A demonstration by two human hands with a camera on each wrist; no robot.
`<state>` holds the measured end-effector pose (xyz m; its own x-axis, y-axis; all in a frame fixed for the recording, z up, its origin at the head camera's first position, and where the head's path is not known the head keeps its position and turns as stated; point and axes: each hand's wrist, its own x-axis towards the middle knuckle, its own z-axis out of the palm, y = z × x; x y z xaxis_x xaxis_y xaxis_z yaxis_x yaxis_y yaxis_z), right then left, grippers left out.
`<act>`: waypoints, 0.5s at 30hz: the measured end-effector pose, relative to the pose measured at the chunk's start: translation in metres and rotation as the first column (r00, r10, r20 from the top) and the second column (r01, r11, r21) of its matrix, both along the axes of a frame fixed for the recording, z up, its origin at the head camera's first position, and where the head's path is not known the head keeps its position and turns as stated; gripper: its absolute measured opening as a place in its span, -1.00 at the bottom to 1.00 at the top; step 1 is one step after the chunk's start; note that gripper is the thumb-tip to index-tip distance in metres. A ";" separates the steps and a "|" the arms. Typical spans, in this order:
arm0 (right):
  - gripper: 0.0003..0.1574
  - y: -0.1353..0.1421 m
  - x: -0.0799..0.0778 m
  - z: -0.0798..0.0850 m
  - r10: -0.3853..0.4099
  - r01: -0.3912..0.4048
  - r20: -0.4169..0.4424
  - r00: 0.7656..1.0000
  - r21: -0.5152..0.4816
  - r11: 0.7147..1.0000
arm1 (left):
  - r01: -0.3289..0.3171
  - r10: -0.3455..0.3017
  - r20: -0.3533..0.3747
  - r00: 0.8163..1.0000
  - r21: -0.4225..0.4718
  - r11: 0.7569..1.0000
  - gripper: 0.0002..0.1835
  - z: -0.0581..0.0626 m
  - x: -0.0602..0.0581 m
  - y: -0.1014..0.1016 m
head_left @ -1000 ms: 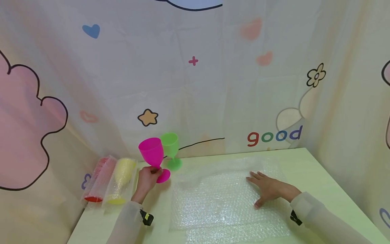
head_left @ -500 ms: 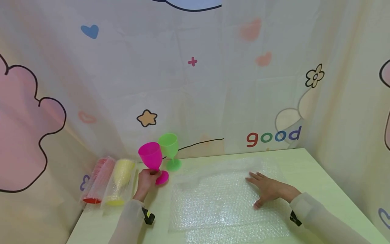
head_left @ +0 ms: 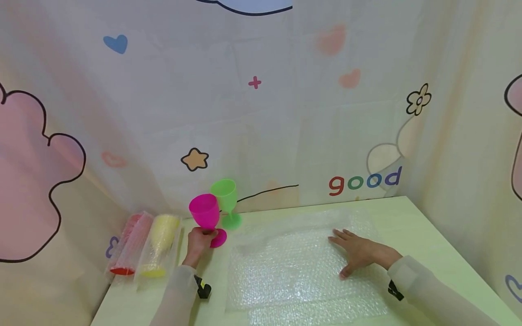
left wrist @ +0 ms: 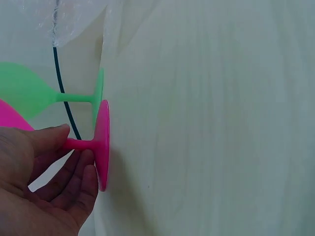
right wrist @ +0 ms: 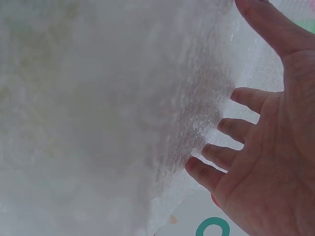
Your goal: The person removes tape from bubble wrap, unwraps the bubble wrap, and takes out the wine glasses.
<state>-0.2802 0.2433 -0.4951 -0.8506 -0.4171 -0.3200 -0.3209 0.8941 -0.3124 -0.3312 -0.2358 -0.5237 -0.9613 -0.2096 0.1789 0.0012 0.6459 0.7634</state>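
My left hand [head_left: 198, 244] pinches the stem of a magenta plastic goblet [head_left: 205, 212] at the back left of the table. In the left wrist view, thumb and fingers close round the thin stem just above the round pink foot [left wrist: 102, 146]. Right behind it a light green goblet [head_left: 225, 195] stands upright, partly covered by the magenta bowl. My right hand [head_left: 360, 253] lies with fingers spread on layered sheets of clear bubble wrap [head_left: 285, 267]. The right wrist view shows its fingertips against the bubble wrap [right wrist: 162, 108], palm bare.
At the table's left edge lie two goblets rolled in bubble wrap, one red [head_left: 131, 244] and one yellow [head_left: 160, 244]. A printed curtain [head_left: 261, 113] rises behind the table [head_left: 420, 244] and along its sides.
My left hand has lowered the magenta goblet slightly toward the tabletop, beside the green one. The right hand stays in place on the bubble wrap. The head view has shifted a little.
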 end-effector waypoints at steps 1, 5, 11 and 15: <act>0.38 0.000 0.000 0.000 0.000 0.000 -0.001 1.000 0.000 1.000 | 0.001 -0.001 -0.004 1.000 0.001 1.000 -0.81 0.000 -0.001 0.000; 0.38 0.001 0.000 -0.001 0.006 -0.006 -0.008 1.000 -0.003 1.000 | -0.002 0.002 -0.013 1.000 0.006 1.000 -0.82 -0.001 -0.003 0.001; 0.39 0.001 0.001 0.000 0.008 -0.008 -0.010 1.000 -0.011 1.000 | 0.005 -0.005 -0.011 1.000 0.012 1.000 -0.80 -0.002 -0.006 0.001; 0.39 0.001 0.002 0.001 0.010 -0.010 -0.011 1.000 -0.009 1.000 | 0.014 -0.014 0.005 1.000 0.016 1.000 -0.78 -0.001 -0.005 0.002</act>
